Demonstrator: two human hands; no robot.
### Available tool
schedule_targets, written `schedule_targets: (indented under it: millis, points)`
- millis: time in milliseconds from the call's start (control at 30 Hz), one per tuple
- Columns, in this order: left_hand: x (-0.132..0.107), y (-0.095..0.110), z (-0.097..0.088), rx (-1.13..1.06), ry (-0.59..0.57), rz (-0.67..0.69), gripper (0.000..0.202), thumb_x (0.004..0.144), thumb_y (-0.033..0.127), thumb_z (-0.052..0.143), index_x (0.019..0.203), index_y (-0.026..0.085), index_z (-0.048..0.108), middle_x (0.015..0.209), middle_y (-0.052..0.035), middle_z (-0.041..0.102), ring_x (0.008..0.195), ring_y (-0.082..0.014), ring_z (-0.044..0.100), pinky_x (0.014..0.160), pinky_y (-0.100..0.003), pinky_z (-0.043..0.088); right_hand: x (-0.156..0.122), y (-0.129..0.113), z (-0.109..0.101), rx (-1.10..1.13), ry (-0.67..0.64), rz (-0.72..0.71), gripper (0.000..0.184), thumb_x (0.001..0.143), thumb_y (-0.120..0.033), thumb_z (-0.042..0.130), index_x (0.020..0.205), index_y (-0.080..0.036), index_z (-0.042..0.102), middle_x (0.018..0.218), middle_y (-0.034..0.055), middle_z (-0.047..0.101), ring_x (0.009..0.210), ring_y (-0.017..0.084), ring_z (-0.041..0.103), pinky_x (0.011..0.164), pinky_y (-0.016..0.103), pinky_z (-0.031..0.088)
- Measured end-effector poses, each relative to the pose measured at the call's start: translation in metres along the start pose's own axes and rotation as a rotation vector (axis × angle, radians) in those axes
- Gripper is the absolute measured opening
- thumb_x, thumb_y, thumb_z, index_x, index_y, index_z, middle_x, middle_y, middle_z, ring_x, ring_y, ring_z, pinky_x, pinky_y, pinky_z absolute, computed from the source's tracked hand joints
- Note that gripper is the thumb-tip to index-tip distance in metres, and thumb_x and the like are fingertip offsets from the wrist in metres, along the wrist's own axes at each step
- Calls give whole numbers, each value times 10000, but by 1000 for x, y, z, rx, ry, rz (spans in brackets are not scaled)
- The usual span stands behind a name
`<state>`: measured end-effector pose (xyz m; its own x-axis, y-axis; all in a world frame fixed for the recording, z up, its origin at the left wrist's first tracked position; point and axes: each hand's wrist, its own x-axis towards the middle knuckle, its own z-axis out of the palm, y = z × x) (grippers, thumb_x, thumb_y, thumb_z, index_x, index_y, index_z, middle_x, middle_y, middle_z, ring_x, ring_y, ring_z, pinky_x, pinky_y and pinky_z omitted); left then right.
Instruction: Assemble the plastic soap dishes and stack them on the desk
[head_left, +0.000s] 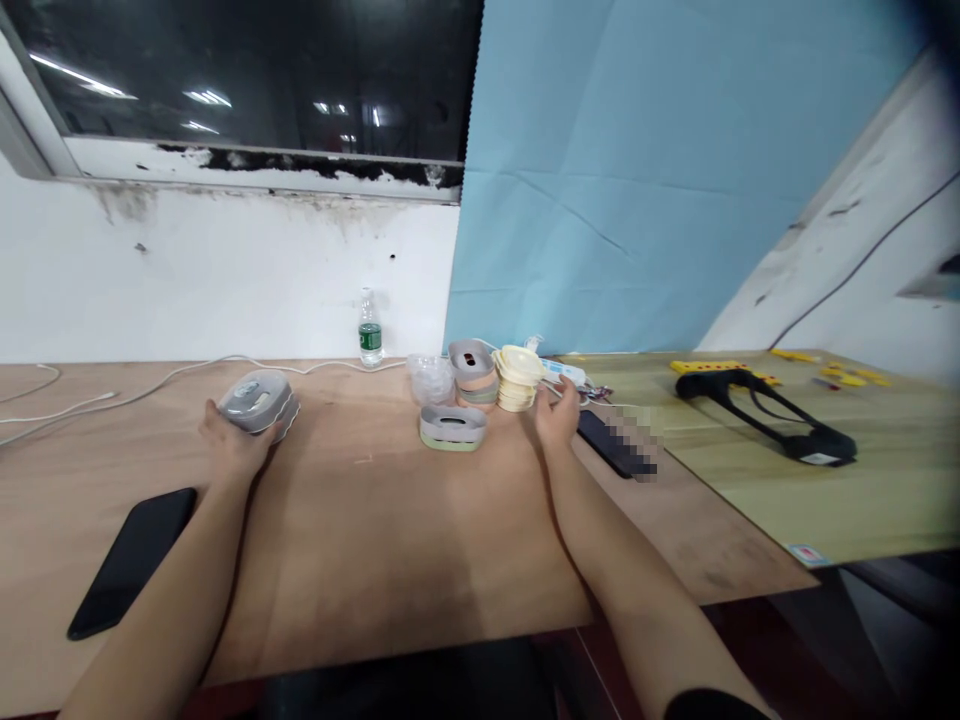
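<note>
On the table's left side, my left hand point(229, 440) is closed around the near edge of a stack of rounded grey plastic box parts point(259, 400). A clear or shiny piece seems to lie on top. My right hand point(557, 412) is beside a stack of cream plastic cups with handles point(517, 378), its fingers partly bent and apart; whether it touches a handle is unclear. Left of the cream cups stand stacked grey and pink box frames point(472, 370). In front sits a grey frame on a green one point(453, 428). Clear plastic cups point(430, 380) stand behind it.
A water bottle point(370, 330) stands against the wall. One black phone point(133, 562) lies by my left forearm, another dark phone point(611, 445) right of my right hand. White cables and a power strip point(562, 372) run along the back. A black headband-like frame point(765, 415) lies far right.
</note>
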<state>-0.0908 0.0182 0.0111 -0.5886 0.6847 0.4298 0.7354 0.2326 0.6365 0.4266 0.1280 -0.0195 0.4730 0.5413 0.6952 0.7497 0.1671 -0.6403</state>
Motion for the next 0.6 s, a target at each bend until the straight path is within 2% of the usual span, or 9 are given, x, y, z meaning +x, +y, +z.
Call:
schedule_targets:
  millis: [100,200,300,367,433,500,600]
  points:
    - [-6,6,-5,26,-3,-26,1178,611,465,786,1436,27,68,1441,-278,270,1354,-390,261,1089,-500,306,4,2,4,0,-97,-29,598,872,-493,444,1367,-161,406,1284,172,530,1175,288,500,970,440,393]
    - [-10,14,-7,58,20,-63,1212,603,544,765,1451,60,46,1468,-270,248,1359,-405,252,1073,-559,294,5,1,8,10,-187,-79,610,894,-506,400,1407,-179,362,1382,162,464,1244,282,454,1005,435,374]
    - [-13,20,-8,65,102,-36,1164,631,615,712,1452,106,62,1479,-254,242,1357,-421,253,1064,-618,254,3,0,11,33,-243,-110,590,901,-502,381,1398,-182,391,1382,144,481,1215,270,483,979,410,399]
    - [-16,22,-7,52,169,24,1102,677,619,675,1450,116,72,1481,-253,236,1359,-429,243,1065,-632,233,2,0,11,44,-243,-106,574,890,-506,395,1352,-170,454,1323,149,537,1101,266,552,924,402,432]
    - [-18,25,-7,47,222,86,1061,715,601,650,1449,107,65,1489,-256,212,1368,-432,215,1071,-632,214,2,1,10,42,-213,-65,564,864,-522,426,1275,-149,525,1213,157,608,895,245,603,845,395,460]
    - [-21,27,-7,54,240,146,1029,756,578,620,1447,85,38,1494,-261,185,1383,-423,176,1082,-620,194,2,0,8,38,-167,-25,545,841,-528,457,1202,-137,572,1117,150,647,715,205,582,782,380,465]
    - [-25,32,-9,63,241,240,980,805,535,574,1438,64,-7,1498,-271,146,1407,-392,121,1107,-590,157,2,-6,2,47,-75,-2,494,827,-501,487,1156,-145,585,1068,128,654,619,168,538,740,355,453]
